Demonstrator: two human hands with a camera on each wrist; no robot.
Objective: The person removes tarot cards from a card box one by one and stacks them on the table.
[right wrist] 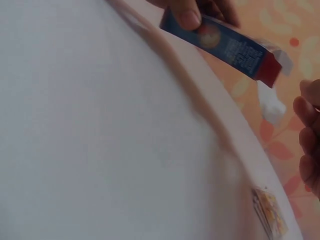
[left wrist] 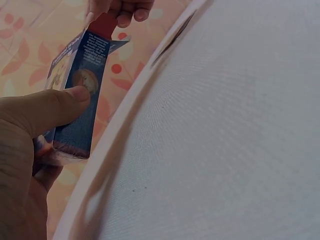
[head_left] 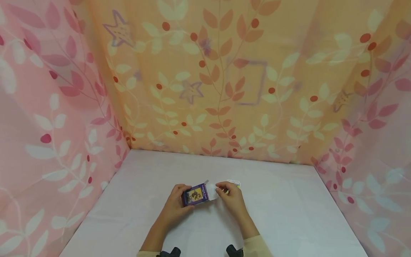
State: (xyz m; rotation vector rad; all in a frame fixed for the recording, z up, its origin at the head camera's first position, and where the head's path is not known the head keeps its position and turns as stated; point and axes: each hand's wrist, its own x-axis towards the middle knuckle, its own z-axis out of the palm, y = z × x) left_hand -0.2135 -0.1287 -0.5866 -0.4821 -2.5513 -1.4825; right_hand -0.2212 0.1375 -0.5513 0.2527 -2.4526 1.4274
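My left hand [head_left: 176, 205] grips a small dark blue and purple card box [head_left: 195, 195], its thumb lying along one narrow side. The box is held tilted above the table, a yellow picture on its front. Its right end is undone: a white flap [right wrist: 270, 106] and a red-inside side flap [right wrist: 269, 71] stick out. Close to that end is my right hand [head_left: 232, 200], fingers bent loosely. In the right wrist view a small gap shows between its fingertips [right wrist: 303, 107] and the white flap, with nothing seen held. Behind that hand lies a small stack of picture cards [head_left: 235, 182], partly hidden.
A white cloth covers the table [head_left: 282, 207]. Pink leaf-patterned curtains [head_left: 57, 117] [head_left: 379, 142] hang at both sides, and an orange-yellow one [head_left: 224, 78] closes the back. Two black objects [head_left: 171, 252] [head_left: 234, 251] show by the wrists at the bottom edge.
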